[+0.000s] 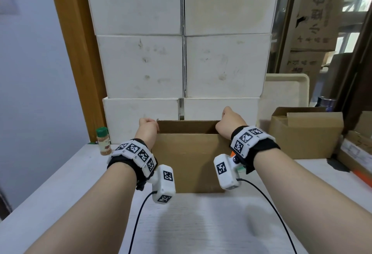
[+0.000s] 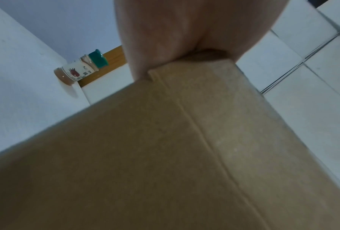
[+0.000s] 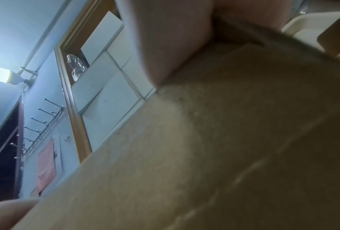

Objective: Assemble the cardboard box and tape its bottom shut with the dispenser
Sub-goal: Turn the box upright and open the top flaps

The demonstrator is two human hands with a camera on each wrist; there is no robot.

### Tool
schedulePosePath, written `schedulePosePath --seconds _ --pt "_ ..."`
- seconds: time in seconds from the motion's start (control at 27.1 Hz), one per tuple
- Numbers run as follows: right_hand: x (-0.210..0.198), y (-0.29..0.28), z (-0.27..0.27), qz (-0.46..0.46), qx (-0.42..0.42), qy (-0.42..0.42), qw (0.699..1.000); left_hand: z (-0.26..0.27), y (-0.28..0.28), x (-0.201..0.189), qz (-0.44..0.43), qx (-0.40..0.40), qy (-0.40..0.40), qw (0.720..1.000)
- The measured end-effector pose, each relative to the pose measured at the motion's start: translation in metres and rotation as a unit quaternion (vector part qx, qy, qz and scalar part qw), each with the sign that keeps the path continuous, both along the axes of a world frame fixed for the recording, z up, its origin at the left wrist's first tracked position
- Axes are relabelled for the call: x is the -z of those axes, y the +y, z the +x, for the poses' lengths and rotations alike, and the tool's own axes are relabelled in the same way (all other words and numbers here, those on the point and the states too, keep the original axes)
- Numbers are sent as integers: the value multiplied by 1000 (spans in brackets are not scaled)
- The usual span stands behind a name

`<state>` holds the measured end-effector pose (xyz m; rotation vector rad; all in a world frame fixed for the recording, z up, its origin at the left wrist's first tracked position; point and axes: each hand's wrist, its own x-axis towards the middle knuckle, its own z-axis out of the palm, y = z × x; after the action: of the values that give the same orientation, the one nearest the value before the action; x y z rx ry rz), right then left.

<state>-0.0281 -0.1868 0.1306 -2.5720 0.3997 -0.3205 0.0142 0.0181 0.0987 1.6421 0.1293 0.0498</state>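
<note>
Both forearms reach over the white table (image 1: pixel 60 193) to the cardboard box (image 1: pixel 191 157), which stands upright and open-topped at the table's middle. Left hand (image 1: pixel 148 128) curls over the box's top left corner, right hand (image 1: pixel 231 122) over the top right — each gripping the rim. Behind rise stacked white boxes (image 1: pixel 181 62); a green-capped spice jar (image 1: pixel 103 141) stands to the left.

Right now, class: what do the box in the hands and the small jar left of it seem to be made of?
Box: brown cardboard, matte; a layered edge shows at its corner. Jar: clear body, glass or plastic, I cannot tell which, with brownish powder inside, a printed label and a green cap, likely plastic.
</note>
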Motion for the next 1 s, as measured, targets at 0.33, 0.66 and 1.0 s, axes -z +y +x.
schedulePosePath --seconds 0.33,0.66,1.0 --pt "3 -4 7 -8 -30 30 999 -6 -4 -6 62 54 -26 996" --pt "5 -4 12 68 -27 53 996 7 3 6 8 109 -1 994" --pt "2 -4 4 50 -50 120 990 -8 -7 -13 45 133 27 990"
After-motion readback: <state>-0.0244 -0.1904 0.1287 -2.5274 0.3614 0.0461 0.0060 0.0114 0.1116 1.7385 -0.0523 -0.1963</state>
